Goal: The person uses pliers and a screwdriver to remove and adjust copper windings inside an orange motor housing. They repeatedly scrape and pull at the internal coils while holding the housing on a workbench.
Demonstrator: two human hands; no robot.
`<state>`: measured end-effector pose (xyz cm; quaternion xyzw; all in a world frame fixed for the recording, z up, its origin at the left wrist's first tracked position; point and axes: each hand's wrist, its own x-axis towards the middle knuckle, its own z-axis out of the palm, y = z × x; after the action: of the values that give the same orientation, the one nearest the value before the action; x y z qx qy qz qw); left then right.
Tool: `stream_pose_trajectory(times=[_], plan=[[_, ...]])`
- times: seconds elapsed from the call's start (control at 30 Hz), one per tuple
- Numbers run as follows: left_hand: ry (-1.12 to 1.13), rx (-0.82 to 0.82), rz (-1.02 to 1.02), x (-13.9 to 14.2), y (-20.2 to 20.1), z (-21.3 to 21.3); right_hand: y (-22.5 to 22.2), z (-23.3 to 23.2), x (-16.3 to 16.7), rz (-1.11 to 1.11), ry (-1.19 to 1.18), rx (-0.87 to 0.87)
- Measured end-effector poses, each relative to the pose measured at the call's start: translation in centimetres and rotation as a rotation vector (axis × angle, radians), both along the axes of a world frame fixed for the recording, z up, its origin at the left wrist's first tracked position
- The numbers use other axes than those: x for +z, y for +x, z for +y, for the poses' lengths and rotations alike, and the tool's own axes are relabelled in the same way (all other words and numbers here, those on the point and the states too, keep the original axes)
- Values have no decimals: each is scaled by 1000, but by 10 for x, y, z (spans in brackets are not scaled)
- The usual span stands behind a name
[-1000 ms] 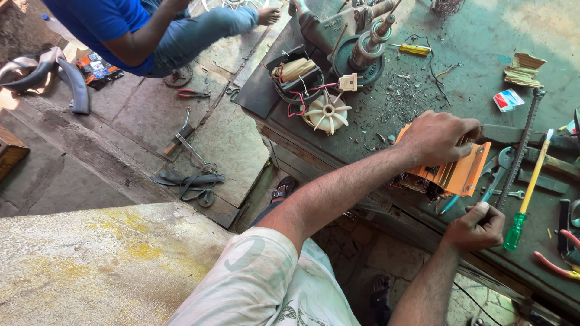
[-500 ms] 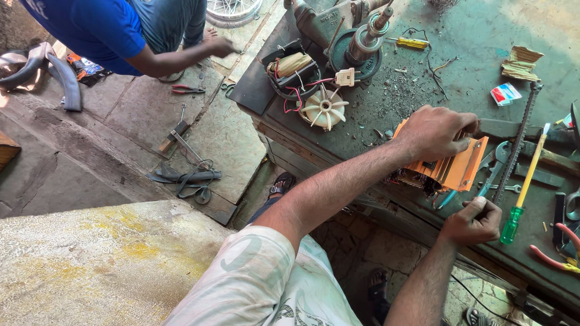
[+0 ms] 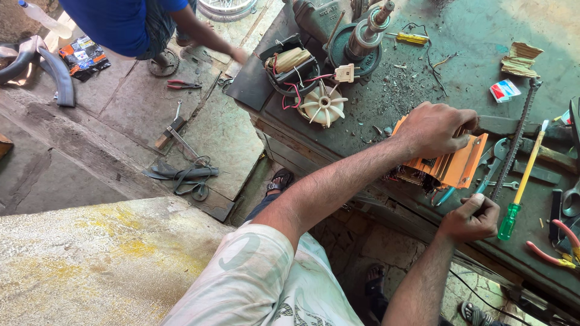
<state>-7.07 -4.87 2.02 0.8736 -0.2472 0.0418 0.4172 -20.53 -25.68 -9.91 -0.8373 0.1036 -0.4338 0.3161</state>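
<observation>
Left hand (image 3: 436, 130): arm fully extended forward, palm down, fingers curled in a grasp. Right hand (image 3: 470, 218): forearm angled upward, fist closed, thumb on top, just below the left.
</observation>
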Motion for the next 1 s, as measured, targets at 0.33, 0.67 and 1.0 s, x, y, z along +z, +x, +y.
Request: stream_pose_trajectory(times=[0.33,0.67,1.0], plan=[[-38,7,-25,0,-1,2,0,2,2,11,-7,-6],[-31,5,-12,0,2,2,3,2,1,5,25,2],[-37,16,-36,0,2,3,4,4,2,3,42,9]])
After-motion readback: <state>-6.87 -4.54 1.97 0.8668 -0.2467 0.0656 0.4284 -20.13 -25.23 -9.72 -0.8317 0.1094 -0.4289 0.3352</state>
